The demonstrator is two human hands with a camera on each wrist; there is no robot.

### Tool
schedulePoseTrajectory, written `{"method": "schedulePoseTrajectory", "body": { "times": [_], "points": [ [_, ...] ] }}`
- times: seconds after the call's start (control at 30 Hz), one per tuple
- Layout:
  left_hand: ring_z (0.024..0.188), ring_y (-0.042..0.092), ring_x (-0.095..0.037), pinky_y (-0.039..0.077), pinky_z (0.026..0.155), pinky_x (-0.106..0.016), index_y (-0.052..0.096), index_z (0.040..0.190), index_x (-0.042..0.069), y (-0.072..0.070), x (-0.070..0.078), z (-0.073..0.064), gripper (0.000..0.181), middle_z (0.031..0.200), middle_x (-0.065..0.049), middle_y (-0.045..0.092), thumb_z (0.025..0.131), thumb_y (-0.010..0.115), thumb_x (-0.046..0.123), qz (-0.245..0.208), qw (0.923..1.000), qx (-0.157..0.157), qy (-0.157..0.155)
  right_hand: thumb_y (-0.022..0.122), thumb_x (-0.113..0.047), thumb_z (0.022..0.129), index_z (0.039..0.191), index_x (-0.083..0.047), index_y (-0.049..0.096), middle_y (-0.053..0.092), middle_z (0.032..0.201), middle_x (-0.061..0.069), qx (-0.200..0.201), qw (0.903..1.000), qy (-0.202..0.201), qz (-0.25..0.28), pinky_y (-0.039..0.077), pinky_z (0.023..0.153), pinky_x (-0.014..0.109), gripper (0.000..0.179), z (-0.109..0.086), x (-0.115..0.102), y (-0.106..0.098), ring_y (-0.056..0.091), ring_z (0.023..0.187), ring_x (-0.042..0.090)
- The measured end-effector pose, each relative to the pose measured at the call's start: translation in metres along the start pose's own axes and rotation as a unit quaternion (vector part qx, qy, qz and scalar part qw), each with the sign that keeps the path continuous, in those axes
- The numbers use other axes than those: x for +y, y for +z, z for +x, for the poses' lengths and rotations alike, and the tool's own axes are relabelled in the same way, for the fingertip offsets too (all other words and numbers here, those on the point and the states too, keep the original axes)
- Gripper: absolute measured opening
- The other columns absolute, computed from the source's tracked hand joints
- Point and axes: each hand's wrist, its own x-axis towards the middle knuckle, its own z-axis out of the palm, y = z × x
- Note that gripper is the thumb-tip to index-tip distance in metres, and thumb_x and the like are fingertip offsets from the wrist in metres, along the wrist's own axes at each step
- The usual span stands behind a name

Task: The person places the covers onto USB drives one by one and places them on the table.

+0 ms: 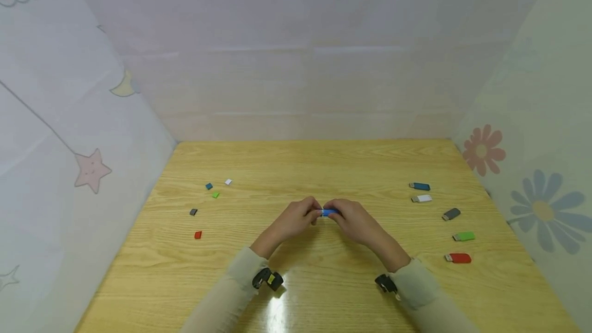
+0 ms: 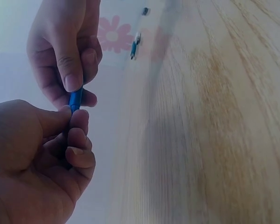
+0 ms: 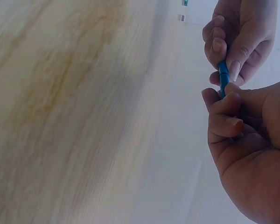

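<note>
Left hand [image 1: 296, 219] and right hand [image 1: 355, 220] closed on one blue stick [image 1: 329, 213], mid-table.
The wooden table [image 1: 314, 163] meets a rear panel [image 1: 296, 91] and two side panels [image 1: 532, 143]; from where I stand, a broad stretch of wood separates the hands from the far edge. Well to the left lie five small pieces: blue piece [image 1: 209, 186], white piece [image 1: 228, 182], green piece [image 1: 215, 195], grey piece [image 1: 193, 211], red piece [image 1: 198, 235]. Well to the right, toward that edge, lie a blue drive [image 1: 420, 186], white drive [image 1: 422, 199], grey drive [image 1: 451, 214], green drive [image 1: 464, 236] and red drive [image 1: 458, 258]. Both groups sit apart from the hands. Left thumb and fingers pinch one end of the stick; right thumb and fingers grip the other.
</note>
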Motion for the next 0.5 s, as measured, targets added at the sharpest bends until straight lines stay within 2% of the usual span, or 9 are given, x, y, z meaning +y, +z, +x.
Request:
{"method": "schedulePoseTrajectory", "body": {
  "times": [0.17,0.33,0.5],
  "points": [
    [0.063,0.047,-0.009,0.039,0.058,-0.021,0.060,0.107,0.010,-0.0002,0.0005,-0.0002,0.014,0.083,0.001,0.063,0.108,0.049,0.019,-0.001,0.9999,0.006,0.011,0.058,-0.006,0.103,0.114,-0.002,0.067,0.071,0.109,0.009,0.005,0.9995,-0.007,-0.030,0.057,0.083,0.038,0.015,0.0034,-0.0027,0.0027,0.069,0.100,0.024],
    [0.062,0.046,-0.008,0.039,0.057,-0.021,0.060,0.106,0.008,-0.0019,0.0024,0.0009,0.015,0.084,-0.006,0.065,0.108,0.049,0.018,0.004,0.9996,0.013,0.024,0.058,-0.004,0.102,0.111,-0.001,0.066,0.071,0.106,0.009,0.023,0.9981,-0.026,-0.050,0.058,0.081,0.037,0.013,0.0051,-0.0031,0.0051,0.069,0.096,0.024],
    [0.062,0.047,-0.008,0.039,0.056,-0.021,0.060,0.106,0.008,-0.0031,0.0040,0.0020,0.016,0.087,-0.011,0.067,0.109,0.049,0.020,0.014,0.9995,0.015,0.023,0.058,-0.003,0.102,0.111,-0.001,0.066,0.071,0.106,0.010,0.039,0.9973,-0.027,-0.056,0.058,0.081,0.037,0.012,0.0051,-0.0037,0.0077,0.070,0.097,0.026]
  ]
}}
